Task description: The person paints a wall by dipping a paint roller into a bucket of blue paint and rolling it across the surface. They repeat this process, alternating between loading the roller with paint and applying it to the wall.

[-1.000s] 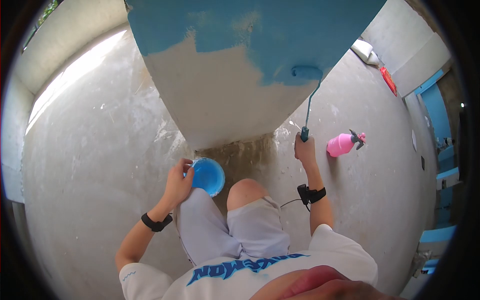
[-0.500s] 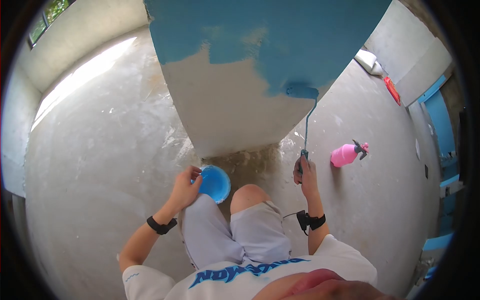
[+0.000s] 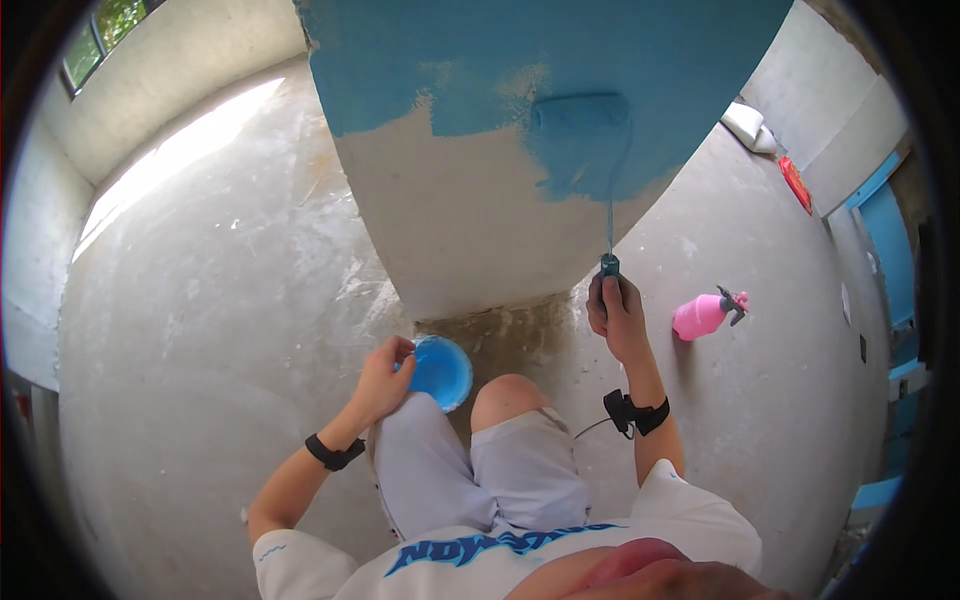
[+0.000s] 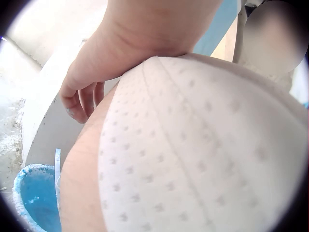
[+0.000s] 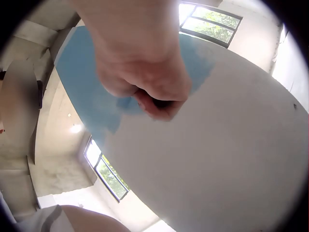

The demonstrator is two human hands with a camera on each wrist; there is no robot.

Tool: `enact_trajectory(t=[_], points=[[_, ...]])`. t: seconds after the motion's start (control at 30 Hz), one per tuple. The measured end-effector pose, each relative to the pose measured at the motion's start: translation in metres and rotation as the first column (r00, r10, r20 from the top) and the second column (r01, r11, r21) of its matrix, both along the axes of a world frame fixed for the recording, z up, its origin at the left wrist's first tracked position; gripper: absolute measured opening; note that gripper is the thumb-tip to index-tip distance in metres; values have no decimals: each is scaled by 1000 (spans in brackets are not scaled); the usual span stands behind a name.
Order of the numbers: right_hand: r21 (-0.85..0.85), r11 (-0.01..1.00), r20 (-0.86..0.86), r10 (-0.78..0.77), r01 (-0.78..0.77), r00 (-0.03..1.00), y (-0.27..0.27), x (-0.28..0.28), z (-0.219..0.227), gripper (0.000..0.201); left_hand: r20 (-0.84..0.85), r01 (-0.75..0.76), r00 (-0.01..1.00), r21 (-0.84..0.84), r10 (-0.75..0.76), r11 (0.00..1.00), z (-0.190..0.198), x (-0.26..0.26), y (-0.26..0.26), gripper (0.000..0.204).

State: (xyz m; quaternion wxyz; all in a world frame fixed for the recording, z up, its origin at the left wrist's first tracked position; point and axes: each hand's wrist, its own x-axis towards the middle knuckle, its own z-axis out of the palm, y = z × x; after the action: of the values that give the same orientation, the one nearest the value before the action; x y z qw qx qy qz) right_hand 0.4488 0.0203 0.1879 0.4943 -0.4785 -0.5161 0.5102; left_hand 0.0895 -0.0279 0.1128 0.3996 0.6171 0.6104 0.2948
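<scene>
My right hand (image 3: 617,315) grips the dark handle of a paint roller (image 3: 610,266). Its thin rod runs up to the roller head (image 3: 580,112), which lies against the blue painted part of the wall face (image 3: 440,215). In the right wrist view the curled fingers (image 5: 161,111) hide most of the handle. My left hand (image 3: 383,383) rests on the left knee, its fingers hanging loosely and holding nothing. Just beside those fingers, a blue bucket (image 3: 455,372) with blue paint inside stands on the floor; the left wrist view shows its paint-crusted rim (image 4: 34,169).
A pink spray bottle (image 3: 698,317) stands on the concrete floor (image 3: 220,330) to the right of my right hand. Farther back on the right lie a white sack (image 3: 748,128) and a red packet (image 3: 795,185). Unpainted plaster covers the wall's lower part.
The roller first moved down the wall, then back up and somewhat left, with the right hand following. My left hand stays on the knee beside the bucket.
</scene>
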Motion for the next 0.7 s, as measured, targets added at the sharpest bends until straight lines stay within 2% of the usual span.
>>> enact_trajectory(t=[0.1,0.17,0.2,0.27,0.37,0.4,0.47,0.63,0.7], points=[[37,998,-41,51,-50,998,12,-10,35,43,-26,3,1000,7,-2,1000,1,1,-1,25],[65,998,-84,-7,13,996,16,-25,67,43,-37,-1,999,5,1,1000,2,2,-1,25],[66,998,-92,-9,15,996,22,-22,71,43,-42,-3,999,5,3,1000,2,2,0,25],[116,977,-80,189,-179,979,29,-13,75,42,-44,-6,999,12,6,1000,2,2,0,25],[100,981,-140,176,-163,974,30,-31,73,41,-56,-15,998,28,16,1000,4,3,-1,25],[107,980,-143,184,-170,973,28,-41,67,41,-67,-17,998,36,19,999,3,4,-2,25],[162,987,29,0,-5,1000,23,-59,45,42,-68,-22,997,46,25,999,2,5,-1,25],[238,971,142,-53,18,988,30,-65,-31,43,-43,-32,999,33,34,999,11,6,-5,25],[127,990,157,-83,63,984,25,-60,-48,35,-36,-21,999,20,22,1000,12,7,-9,25]])
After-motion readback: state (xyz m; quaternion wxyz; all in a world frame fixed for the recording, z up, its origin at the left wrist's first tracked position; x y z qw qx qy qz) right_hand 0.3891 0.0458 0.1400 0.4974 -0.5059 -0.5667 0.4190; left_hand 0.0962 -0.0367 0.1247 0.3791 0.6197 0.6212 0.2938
